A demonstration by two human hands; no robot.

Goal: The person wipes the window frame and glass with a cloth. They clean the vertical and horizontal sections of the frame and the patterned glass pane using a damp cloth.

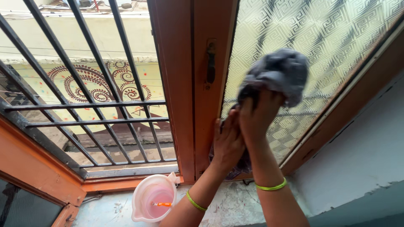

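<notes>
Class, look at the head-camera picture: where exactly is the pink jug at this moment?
The pink jug stands low in the head view, left of centre, on the sill below the barred window, just left of the left hand's forearm.

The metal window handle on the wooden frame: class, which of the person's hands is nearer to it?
Left. The left hand rests against the frame just below the window handle. The right hand is farther right, pressing the grey cloth on the patterned glass.

Bright daylight through the barred opening, sharp focus, tilted wide-angle view
</notes>
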